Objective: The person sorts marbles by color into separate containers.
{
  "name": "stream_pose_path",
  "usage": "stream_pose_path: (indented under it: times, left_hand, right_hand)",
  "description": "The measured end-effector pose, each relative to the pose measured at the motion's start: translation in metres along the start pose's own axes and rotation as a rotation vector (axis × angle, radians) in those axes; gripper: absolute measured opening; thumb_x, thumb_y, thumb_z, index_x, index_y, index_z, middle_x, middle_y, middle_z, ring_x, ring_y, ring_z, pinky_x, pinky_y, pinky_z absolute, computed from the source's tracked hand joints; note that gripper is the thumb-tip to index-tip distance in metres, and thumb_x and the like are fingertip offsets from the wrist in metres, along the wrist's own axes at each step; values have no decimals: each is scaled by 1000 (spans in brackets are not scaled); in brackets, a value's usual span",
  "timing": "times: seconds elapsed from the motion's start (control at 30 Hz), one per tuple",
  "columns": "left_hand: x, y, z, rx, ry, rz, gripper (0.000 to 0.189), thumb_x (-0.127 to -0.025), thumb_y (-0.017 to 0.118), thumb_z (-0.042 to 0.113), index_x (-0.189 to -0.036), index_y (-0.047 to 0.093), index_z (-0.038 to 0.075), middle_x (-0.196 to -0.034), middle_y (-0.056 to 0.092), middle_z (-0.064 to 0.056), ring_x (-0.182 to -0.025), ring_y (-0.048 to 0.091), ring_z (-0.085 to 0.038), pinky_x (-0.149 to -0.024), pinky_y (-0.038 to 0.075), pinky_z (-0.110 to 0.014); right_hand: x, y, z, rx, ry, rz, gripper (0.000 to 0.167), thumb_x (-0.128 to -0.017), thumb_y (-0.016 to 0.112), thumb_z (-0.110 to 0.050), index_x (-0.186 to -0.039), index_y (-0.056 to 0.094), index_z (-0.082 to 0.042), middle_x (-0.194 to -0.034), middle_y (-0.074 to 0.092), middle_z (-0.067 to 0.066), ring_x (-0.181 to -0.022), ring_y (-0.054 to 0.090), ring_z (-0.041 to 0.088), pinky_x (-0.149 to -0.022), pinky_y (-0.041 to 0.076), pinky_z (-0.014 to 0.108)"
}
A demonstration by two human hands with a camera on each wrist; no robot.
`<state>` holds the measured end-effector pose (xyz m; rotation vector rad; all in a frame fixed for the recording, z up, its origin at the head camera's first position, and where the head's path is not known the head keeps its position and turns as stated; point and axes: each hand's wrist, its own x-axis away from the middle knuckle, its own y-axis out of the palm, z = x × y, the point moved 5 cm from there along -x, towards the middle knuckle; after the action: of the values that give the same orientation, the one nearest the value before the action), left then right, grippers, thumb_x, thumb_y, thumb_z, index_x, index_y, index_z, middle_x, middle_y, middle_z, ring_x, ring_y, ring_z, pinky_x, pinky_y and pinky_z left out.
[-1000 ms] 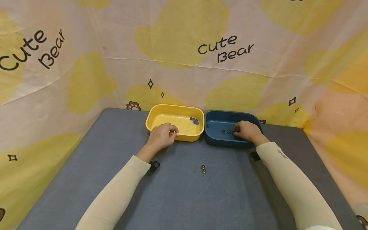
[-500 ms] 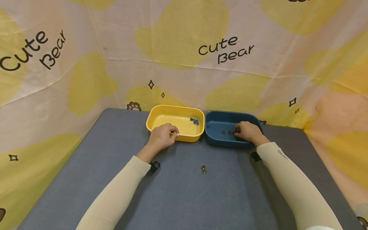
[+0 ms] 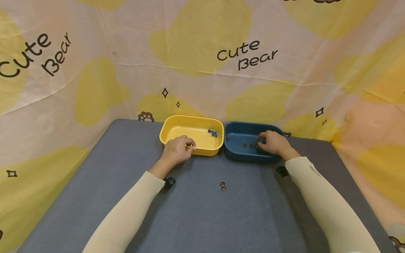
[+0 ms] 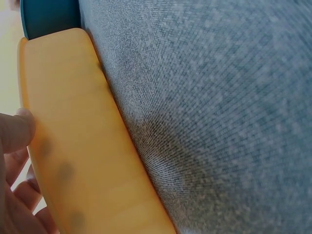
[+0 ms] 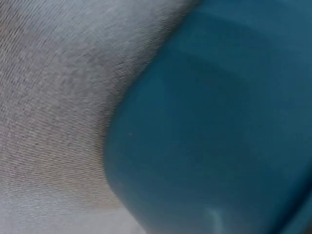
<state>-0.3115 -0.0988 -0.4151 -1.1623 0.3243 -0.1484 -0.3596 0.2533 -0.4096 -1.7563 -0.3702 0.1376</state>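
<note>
My left hand [image 3: 178, 149] holds the near rim of a yellow plastic tub [image 3: 207, 152]; in the left wrist view the thumb [image 4: 17, 130] lies against its outer wall, fingers curled behind the rim. Several small blue marbles [image 3: 213, 133] are grouped at the tub's right end. My right hand [image 3: 274, 143] reaches into a dark blue tub [image 3: 242, 156], thumb and forefinger apart. Just beside those fingertips sits a small brown marble [image 3: 256, 146]. More brown marbles [image 3: 245, 145] lie to its left on the tub floor. The right wrist view shows only the blue tub's outer wall [image 5: 195, 136] and the table.
Two brown marbles [image 3: 223, 186] lie close together on the grey table [image 3: 196, 218], nearer than the tubs. Both tubs stand side by side at the table's back edge. Behind them hangs a printed cloth [image 3: 196, 42].
My right hand has lifted slightly and its thumb and forefinger have parted, with a brown marble now showing beside them. The left hand stays on the yellow tub's rim.
</note>
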Motion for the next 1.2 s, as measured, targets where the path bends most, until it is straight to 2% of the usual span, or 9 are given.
stream_pose_path:
  times: [0.3, 0.5, 0.73, 1.2]
  left_hand:
    - [0, 1, -1, -5, 12, 8, 10, -90, 64, 31, -91, 72, 25, -82, 60, 5, -72, 59, -14, -66, 47, -33]
    - [-1, 1, -1, 4, 17, 11, 10, -89, 65, 30, -91, 72, 24, -83, 60, 4, -73, 59, -14, -66, 47, -34]
    - [-2, 1, -2, 10, 21, 5, 12, -89, 65, 31, -93, 73, 23, -85, 62, 4, -75, 60, -14, -68, 48, -34]
    - [-2, -1, -1, 21, 13, 9, 10, -90, 64, 30, -91, 72, 25, -84, 61, 4, -73, 60, -16, -66, 48, -34]
  right_hand:
    - [13, -12, -9, -28, 13, 20, 40, -91, 59, -34, -123, 64, -11, -122, 60, 21, -105, 60, 36, -83, 48, 56]
    - [24, -16, -14, -33, 4, 38, 41, -91, 60, -36, -123, 64, -11, -125, 58, 20, -110, 57, 36, -86, 46, 57]
    - [35, -21, -24, -14, -17, 82, 39, -90, 62, -36, -120, 66, -13, -121, 60, 17, -107, 58, 34, -84, 48, 56]
    - [60, -27, -50, -45, -82, 171, 32, -87, 66, -33, -115, 68, -16, -112, 62, 9, -99, 61, 28, -75, 51, 50]
